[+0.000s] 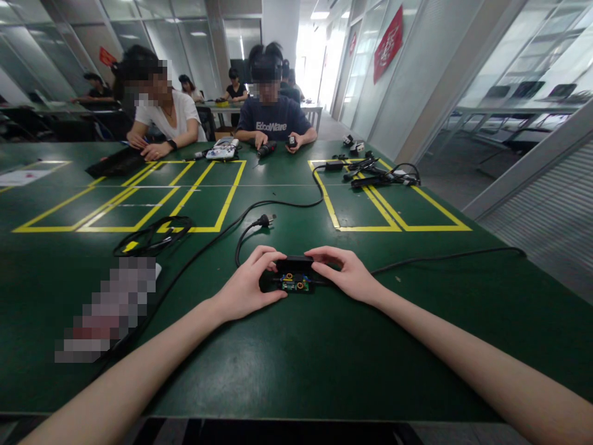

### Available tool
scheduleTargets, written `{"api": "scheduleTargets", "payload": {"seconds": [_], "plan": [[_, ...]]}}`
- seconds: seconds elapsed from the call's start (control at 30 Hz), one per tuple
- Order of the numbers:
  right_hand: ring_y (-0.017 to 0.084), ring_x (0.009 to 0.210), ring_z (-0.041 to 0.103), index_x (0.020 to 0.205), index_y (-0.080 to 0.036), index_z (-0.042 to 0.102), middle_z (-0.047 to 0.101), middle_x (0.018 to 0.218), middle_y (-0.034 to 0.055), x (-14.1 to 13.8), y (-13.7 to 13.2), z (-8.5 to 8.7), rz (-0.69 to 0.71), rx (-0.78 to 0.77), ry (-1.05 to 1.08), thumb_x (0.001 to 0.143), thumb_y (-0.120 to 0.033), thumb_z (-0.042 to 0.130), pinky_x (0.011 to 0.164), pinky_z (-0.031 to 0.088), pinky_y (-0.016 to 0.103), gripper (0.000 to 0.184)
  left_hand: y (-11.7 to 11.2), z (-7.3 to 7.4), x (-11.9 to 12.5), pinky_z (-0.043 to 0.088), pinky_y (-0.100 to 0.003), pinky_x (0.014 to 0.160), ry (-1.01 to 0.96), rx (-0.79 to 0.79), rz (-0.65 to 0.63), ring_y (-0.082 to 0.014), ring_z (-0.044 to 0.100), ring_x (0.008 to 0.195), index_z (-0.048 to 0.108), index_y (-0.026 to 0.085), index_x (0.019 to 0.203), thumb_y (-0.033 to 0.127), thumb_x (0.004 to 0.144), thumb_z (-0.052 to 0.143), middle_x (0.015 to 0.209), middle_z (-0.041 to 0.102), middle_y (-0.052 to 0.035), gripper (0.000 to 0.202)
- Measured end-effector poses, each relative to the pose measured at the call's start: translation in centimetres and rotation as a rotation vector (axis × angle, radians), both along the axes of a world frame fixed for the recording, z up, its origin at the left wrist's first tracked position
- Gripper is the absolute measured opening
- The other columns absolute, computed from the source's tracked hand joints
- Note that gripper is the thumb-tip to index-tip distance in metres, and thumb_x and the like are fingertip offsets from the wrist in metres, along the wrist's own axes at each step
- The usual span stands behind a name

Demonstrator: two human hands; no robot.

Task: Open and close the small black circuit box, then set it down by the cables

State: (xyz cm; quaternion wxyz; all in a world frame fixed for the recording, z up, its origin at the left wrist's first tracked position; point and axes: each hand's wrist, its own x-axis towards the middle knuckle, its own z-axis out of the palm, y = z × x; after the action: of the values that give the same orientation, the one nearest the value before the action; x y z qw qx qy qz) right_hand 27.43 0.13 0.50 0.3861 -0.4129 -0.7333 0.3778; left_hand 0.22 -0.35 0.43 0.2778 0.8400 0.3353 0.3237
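Between my hands lies an opened black power adapter case (296, 264), its cover tilted up at the back. Inside it shows a green circuit board (295, 283) with copper-coloured ring coils. My left hand (252, 281) grips the case from the left, fingers at the raised cover and thumb at the front edge. From the right, my right hand (345, 272) pinches the cover's right end between thumb and fingers. Black cords leave the case at both sides; a black mains plug (265, 220) lies just beyond my left hand.
A coiled black cable (155, 236) and a blurred-out flat object (111, 309) lie at left. Yellow tape (231, 194) marks the green table (259, 371). Black cables and parts (370, 173) are piled at far right. Across the table, a co-worker holds a power screwdriver (265, 149); another person sits beside.
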Motion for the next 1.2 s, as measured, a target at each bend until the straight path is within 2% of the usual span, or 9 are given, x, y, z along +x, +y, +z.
{"api": "scheduleTargets", "payload": {"seconds": [0.13, 0.4, 0.67, 0.8, 0.97, 1.07, 1.2], "plan": [[0.022, 0.091, 0.074, 0.113, -0.020, 0.076, 0.079, 0.100, 0.0066, 0.1, -0.1, 0.0, 0.015, -0.017, -0.006, 0.097, -0.039, 0.063, 0.085, 0.061, 0.040, 0.028, 0.0, 0.1, 0.1, 0.064, -0.041, 0.095, 0.001, 0.006, 0.003, -0.0193, 0.069, 0.101, 0.056, 0.027, 0.131, 0.019, 0.082, 0.081, 0.133, 0.055, -0.0066, 0.056], [0.021, 0.091, 0.073, 0.108, -0.021, 0.074, 0.077, 0.101, 0.0057, 0.2, -0.3, 0.5, 0.095, -0.038, 0.020, 0.094, -0.036, 0.066, 0.086, 0.061, 0.038, 0.022, 0.0, 0.4, 0.1, 0.063, -0.041, 0.095, 0.033, -0.008, 0.000, -0.0219, 0.069, 0.104, 0.056, 0.026, 0.132, 0.018, 0.081, 0.081, 0.126, 0.061, -0.0061, 0.058], [0.020, 0.088, 0.070, 0.103, -0.020, 0.074, 0.072, 0.099, 0.0063, 0.3, -0.4, 0.9, 0.207, 0.145, -0.013, 0.091, -0.025, 0.071, 0.080, 0.061, 0.035, 0.013, 0.0, 0.8, 0.1, 0.058, -0.040, 0.099, 0.076, 0.025, -0.027, -0.0238, 0.068, 0.111, 0.064, 0.023, 0.117, 0.018, 0.083, 0.078, 0.120, 0.066, -0.0064, 0.037], [0.021, 0.093, 0.070, 0.102, -0.020, 0.073, 0.070, 0.100, 0.0067, 0.4, -0.5, 0.8, 0.256, 0.222, -0.061, 0.089, -0.019, 0.072, 0.083, 0.059, 0.037, 0.013, 0.0, 0.7, 0.1, 0.058, -0.039, 0.093, 0.134, 0.036, -0.009, -0.0241, 0.071, 0.103, 0.065, 0.023, 0.117, 0.022, 0.084, 0.079, 0.112, 0.073, -0.0047, 0.037], [0.021, 0.096, 0.069, 0.101, -0.021, 0.072, 0.069, 0.100, 0.0066, 0.4, -0.6, 0.6, 0.284, 0.284, -0.114, 0.089, -0.016, 0.071, 0.086, 0.057, 0.038, 0.013, 0.1, 0.7, 0.1, 0.056, -0.038, 0.090, 0.186, 0.067, 0.000, -0.0239, 0.070, 0.098, 0.068, 0.022, 0.110, 0.025, 0.085, 0.079, 0.105, 0.075, -0.0040, 0.028], [0.021, 0.096, 0.068, 0.107, -0.020, 0.072, 0.066, 0.102, 0.0065, 0.5, -0.5, 0.4, 0.283, 0.317, -0.132, 0.087, -0.015, 0.072, 0.086, 0.058, 0.037, 0.021, 0.2, 0.7, 0.2, 0.055, -0.037, 0.089, 0.199, 0.095, 0.000, -0.0239, 0.070, 0.097, 0.068, 0.021, 0.109, 0.026, 0.087, 0.078, 0.104, 0.075, -0.0047, 0.025], [0.023, 0.107, 0.067, 0.121, -0.022, 0.068, 0.067, 0.117, 0.0094, 0.4, -0.5, -0.1, 0.265, 0.372, -0.200, 0.084, -0.014, 0.073, 0.093, 0.058, 0.040, 0.039, 0.2, 0.7, 0.2, 0.054, -0.038, 0.086, 0.208, 0.136, 0.004, -0.0246, 0.068, 0.095, 0.066, 0.020, 0.109, 0.029, 0.091, 0.074, 0.103, 0.074, -0.0060, 0.021]]}}
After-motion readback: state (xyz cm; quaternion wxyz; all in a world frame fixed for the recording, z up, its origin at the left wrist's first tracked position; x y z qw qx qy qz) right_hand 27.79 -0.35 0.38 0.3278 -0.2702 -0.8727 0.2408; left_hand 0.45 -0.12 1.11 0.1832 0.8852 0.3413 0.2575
